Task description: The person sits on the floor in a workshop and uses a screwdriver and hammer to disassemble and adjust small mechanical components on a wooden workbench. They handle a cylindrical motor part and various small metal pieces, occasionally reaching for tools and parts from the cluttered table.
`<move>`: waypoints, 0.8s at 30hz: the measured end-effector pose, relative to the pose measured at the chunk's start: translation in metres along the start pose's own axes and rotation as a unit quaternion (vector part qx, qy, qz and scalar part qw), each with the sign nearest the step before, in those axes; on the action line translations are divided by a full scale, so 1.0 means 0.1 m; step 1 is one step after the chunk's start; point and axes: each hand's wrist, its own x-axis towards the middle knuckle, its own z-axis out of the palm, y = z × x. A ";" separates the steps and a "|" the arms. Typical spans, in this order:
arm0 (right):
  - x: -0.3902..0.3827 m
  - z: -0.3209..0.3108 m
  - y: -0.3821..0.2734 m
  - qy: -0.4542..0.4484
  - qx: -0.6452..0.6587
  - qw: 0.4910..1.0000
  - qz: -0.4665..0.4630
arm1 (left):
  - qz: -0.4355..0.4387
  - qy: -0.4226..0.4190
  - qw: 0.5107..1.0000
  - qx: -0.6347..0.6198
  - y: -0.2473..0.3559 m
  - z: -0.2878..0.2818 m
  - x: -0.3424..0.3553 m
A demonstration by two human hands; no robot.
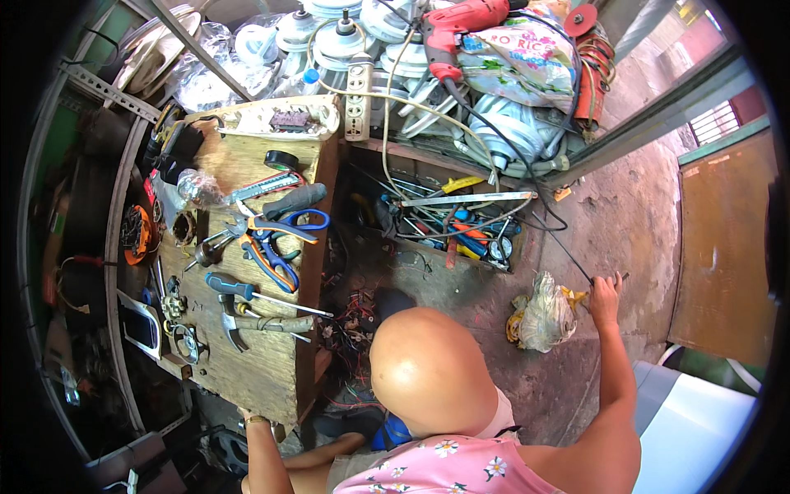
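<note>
Dark cord in right hand, with bench and tools

Right hand (606, 298): fingers curled closed around a thin dark cord (568, 257), which runs up-left over the floor toward the tool box (494, 265).
Plastic bag (549, 317): crumpled, pale, on the floor just left of that hand.
Left hand (245, 413): at the bench's near edge, mostly hidden; grip cannot be told.
Wooden bench (263, 379): bears a hammer (271, 324), a blue-handled screwdriver (230, 286) and pliers (267, 258).
</note>
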 end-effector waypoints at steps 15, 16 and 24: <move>0.51 -0.16 -0.62 0.045 0.065 0.980 -0.182 | -0.004 -0.028 0.999 -0.014 0.01 0.05 0.02; 0.74 -0.08 -0.76 0.064 0.080 0.972 -0.211 | -0.005 -0.030 0.999 -0.014 0.01 0.05 0.03; 1.75 0.08 -1.74 0.138 0.150 0.966 -0.158 | -0.011 -0.023 1.000 -0.010 0.01 -0.02 0.00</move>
